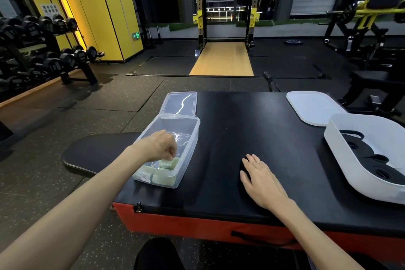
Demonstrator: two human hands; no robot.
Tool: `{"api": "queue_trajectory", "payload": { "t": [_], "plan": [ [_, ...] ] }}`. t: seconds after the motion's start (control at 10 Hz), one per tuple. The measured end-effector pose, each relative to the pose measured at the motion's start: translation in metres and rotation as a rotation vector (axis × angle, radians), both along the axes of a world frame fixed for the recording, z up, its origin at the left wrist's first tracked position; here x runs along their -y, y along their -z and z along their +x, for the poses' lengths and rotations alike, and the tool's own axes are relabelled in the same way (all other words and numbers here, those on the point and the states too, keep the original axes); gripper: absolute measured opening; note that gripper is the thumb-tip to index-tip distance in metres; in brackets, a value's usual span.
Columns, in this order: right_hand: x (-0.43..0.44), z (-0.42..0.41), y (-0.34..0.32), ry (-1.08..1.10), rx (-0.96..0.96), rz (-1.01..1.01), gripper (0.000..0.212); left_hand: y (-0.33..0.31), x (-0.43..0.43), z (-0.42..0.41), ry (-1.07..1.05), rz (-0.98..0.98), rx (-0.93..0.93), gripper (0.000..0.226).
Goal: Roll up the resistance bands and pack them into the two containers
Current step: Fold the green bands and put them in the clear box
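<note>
Head view, from left to right: a rack of black dumbbells (43, 50) stands at the far left by yellow wall panels. Nearer, a black padded bench (98, 153) lies against the left side of a black-topped, red-sided padded platform (241, 120).

On the platform's left edge sits a clear rectangular plastic container (192, 138), with its clear flat lid (179, 103) lying just beyond it. The left hand (157, 146) reaches down into this container with its fingers curled. The fingertips are right at the top of a pale green rolled resistance band (169, 164), but I cannot tell whether they grip it. More pale green rolls (163, 178) lie in the container's near end.

The right hand (260, 178) rests palm down on the platform top near the middle, fingers straight and slightly spread, holding nothing.

At the far right corner lies a white rounded plastic lid (311, 106). Nearer, at the right edge, sits a white oval plastic tub (350, 177) with black rolled resistance bands (372, 160) packed inside.
</note>
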State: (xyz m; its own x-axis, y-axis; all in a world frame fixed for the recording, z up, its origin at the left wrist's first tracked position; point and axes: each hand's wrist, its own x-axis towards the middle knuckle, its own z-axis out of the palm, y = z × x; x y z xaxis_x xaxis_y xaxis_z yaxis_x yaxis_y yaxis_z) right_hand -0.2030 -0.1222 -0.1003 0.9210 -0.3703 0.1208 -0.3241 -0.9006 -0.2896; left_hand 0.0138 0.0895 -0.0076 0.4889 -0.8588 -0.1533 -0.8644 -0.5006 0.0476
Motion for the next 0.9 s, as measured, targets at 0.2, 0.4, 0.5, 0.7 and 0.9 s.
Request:
{"api": "queue_trajectory", "payload": {
  "t": [0.2,0.4,0.5,0.7,0.9],
  "plan": [
    [-0.0011,-0.0020,-0.0034,-0.006,-0.005,-0.007,0.051,0.0018,-0.0029,0.0021,-0.038,-0.019,-0.045,0.013],
    [-0.0001,-0.0005,-0.0012,-0.008,-0.003,-0.011,0.051,0.0011,-0.0056,-0.0002,-0.050,-0.002,-0.088,0.016],
    [-0.0002,-0.0004,-0.0003,-0.011,0.000,-0.008,0.052,0.0020,-0.0024,-0.0027,-0.041,0.011,-0.062,0.017],
    [0.0011,0.0007,0.0019,-0.007,-0.006,-0.012,0.052,0.0040,0.0001,-0.0018,-0.051,0.016,-0.066,0.017],
    [0.0010,0.0007,0.0017,-0.009,-0.003,-0.006,0.052,0.0035,-0.0019,0.0004,-0.042,0.015,-0.083,0.016]
  ]
}}
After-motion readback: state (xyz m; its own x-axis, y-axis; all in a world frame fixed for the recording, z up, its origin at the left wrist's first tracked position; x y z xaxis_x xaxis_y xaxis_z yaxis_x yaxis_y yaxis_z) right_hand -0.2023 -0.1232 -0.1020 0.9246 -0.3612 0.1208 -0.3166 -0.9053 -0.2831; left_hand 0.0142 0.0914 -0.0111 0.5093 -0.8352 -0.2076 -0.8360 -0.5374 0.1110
